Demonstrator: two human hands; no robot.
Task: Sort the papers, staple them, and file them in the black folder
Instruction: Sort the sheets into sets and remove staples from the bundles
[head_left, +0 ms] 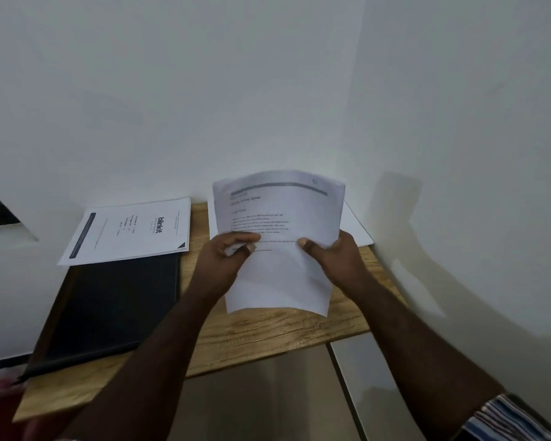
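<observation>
Counts, head view:
- Hands: 2. Left hand (226,259) and right hand (334,257), both on the same held sheaf (280,224).
- Paper groups: 3. The held sheaf over the table's middle; a blinkit-headed stack (131,232) at the far-left corner, overlapping the folder's far edge; a white sheet (358,230) at the far-right corner, mostly hidden behind the sheaf.
- Sheets per group: can't tell. The blinkit stack shows at least two layered edges.
- Black folder (115,300): 1, closed, at the left edge.
- Table (268,332): 1, wooden top.
- Striped sleeve (509,415): 1 visible, on the right arm.
</observation>
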